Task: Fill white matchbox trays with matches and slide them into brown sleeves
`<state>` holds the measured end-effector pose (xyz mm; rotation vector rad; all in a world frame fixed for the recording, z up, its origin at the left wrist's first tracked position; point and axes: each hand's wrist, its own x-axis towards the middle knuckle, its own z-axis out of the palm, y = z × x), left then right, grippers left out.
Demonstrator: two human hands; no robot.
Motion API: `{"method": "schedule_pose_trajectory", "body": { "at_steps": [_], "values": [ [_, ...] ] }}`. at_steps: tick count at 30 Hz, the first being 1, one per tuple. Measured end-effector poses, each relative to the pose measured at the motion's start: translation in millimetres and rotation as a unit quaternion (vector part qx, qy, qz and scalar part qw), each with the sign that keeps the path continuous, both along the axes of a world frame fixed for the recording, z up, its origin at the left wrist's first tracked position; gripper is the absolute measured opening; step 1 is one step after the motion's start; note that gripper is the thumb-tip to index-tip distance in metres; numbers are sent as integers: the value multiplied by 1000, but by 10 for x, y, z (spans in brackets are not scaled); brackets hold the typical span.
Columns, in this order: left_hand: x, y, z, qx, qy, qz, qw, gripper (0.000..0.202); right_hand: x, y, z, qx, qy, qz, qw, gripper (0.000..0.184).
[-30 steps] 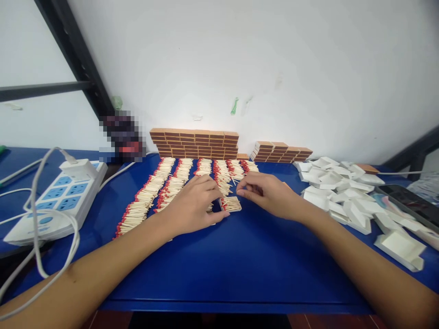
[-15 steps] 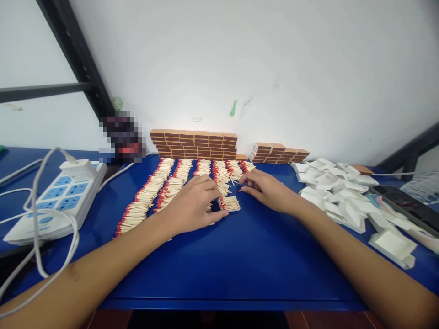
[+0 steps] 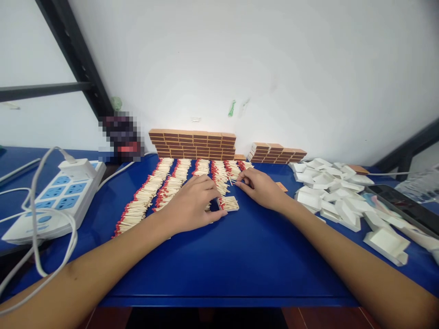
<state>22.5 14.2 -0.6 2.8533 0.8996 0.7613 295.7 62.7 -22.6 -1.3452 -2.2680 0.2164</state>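
A small white matchbox tray [image 3: 233, 204] with red-headed matches in it lies on the blue table. My left hand [image 3: 192, 201] has thumb and fingers closed around its left end. Just behind the tray, my right hand [image 3: 259, 186] pinches a matchstick [image 3: 232, 182] between thumb and fingertips, at the edge of the loose matches. Long rows of matches [image 3: 140, 198] with red heads run back across the table to the left of and behind my hands. My left hand covers part of the middle rows.
Stacked brown matchboxes [image 3: 194, 145] stand against the wall, with a lower stack [image 3: 274, 153] to their right. White trays [image 3: 329, 183] are heaped on the right, beside a phone [image 3: 406, 208]. An orange matchbox piece [image 3: 281, 187] lies behind my right wrist. A power strip [image 3: 56, 201] with cables sits left.
My right hand has shifted slightly left, and its fingertips have closed on a matchstick. An orange piece now shows behind its wrist. My left hand stays at the tray.
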Motion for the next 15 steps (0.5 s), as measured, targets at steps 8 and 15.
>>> {"method": "schedule_pose_trajectory", "body": {
  "at_steps": [8, 15],
  "values": [
    [-7, 10, -5, 0, 0, 8, 1000, 27, 86, -51, 93, -49, -54, -26, 997, 18],
    [-7, 21, -13, 0, 5, 10, 1000, 29, 315, -72, 216, -108, -95, 1, 990, 19]
  ]
}}
